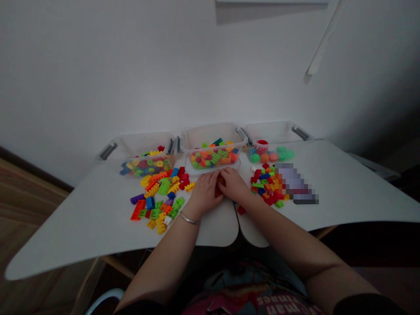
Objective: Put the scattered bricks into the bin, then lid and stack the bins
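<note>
My left hand [206,191] and my right hand [232,184] meet at the middle of the white table, in front of the centre bin. Between them shows a small red toy building brick [218,190], mostly covered by the fingers. Both hands are closed around it; whether more than one brick is there I cannot tell. Left of my left hand lies a loose spread of coloured building bricks [164,187]. A second pile of bricks [266,183] lies to the right, beyond my right hand and beside my forearm.
Three clear plastic bins line the wall: the left bin [141,142] and centre bin [213,133] hold bricks, while the right bin [272,131] holds coloured balls and a red piece. A pixelated flat object [297,181] lies right. A seam splits the table [210,232] near my wrists.
</note>
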A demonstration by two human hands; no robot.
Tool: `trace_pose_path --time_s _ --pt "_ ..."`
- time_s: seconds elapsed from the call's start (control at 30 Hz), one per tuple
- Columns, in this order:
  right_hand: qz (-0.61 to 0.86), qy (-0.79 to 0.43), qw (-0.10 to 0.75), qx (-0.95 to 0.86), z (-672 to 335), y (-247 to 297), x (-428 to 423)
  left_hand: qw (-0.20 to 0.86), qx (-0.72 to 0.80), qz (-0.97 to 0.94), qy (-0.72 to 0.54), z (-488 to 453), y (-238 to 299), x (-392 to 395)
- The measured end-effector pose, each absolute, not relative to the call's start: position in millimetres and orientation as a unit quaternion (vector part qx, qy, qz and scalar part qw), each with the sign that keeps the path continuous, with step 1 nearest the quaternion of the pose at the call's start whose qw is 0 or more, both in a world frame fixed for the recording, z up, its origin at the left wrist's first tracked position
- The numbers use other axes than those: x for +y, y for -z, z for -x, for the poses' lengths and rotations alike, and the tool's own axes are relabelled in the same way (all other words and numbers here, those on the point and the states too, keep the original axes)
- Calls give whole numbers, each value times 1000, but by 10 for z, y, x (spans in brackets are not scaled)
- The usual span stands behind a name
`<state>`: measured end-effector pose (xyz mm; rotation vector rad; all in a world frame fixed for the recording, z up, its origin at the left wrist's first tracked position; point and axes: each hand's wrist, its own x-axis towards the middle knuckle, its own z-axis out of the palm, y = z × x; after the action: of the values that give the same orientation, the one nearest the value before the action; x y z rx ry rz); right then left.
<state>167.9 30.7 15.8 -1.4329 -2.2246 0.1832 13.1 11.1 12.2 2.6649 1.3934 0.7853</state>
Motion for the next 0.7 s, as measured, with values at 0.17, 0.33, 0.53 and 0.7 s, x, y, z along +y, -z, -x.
trace_pose_path --time_s 0.17,0.33,0.53,0.7 --pt "480 -91 254 -835 -1505 -138 354 4 483 -839 -250 -86 -92 136" --pt "472 -102 326 -813 -1607 -266 395 -2 489 -834 -255 -70 -123 150" --pt "559 -79 326 -758 -2101 -249 277 15 402 -880 -254 -69 -269 93" --pt "563 -44 259 -784 -2278 -14 104 32 249 -945 -212 -198 -281 0"
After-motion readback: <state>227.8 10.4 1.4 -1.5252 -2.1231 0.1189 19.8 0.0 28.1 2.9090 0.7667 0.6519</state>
